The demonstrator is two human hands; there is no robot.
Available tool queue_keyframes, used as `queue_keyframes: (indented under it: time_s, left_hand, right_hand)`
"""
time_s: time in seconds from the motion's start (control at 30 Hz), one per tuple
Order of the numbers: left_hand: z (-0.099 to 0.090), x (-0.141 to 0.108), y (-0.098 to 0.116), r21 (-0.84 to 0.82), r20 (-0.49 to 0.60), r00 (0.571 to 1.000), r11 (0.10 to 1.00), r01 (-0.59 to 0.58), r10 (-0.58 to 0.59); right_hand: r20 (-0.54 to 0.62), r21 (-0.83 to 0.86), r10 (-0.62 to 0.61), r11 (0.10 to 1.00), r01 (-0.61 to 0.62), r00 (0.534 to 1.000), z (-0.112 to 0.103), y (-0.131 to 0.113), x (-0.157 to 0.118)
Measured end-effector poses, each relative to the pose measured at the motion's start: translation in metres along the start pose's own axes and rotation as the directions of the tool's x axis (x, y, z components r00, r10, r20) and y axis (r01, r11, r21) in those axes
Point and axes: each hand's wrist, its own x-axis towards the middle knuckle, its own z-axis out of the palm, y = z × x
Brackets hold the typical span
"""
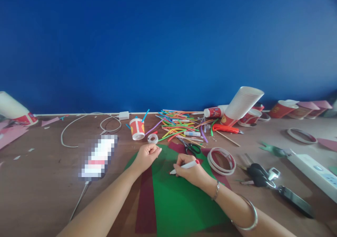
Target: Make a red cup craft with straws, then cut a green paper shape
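Observation:
My right hand (188,168) grips a white marker (188,165) with red ends, its tip low over a large green sheet (179,202). Closed in a loose fist, my left hand (149,156) rests at the sheet's upper left; whatever its fingers may hold is hidden. Dark red paper (146,209) shows along the green sheet's left side and beyond its right edge. A small tape roll (152,138) lies just above my left hand. Scissors with black handles (193,148) lie above my right hand, and rings of tape (221,161) sit to its right.
Behind the sheet are colourful sticks (176,124), a decorated paper cup (137,129), stacked cups (242,103) and an orange cutter (226,128). A phone (98,157) with its cable is at left. Keys (258,175) and a power strip (316,172) lie at right.

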Motion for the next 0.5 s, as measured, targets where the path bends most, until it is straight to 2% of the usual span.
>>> queue_keyframes:
  time_s: [0.5]
  left_hand:
    - [-0.0005,0.0001,0.0008,0.002,0.005,1.000,1.000,0.003,-0.003]
  right_hand:
    - [-0.020,-0.005,-0.012,1.000,0.012,1.000,0.0009,0.0022,0.0003]
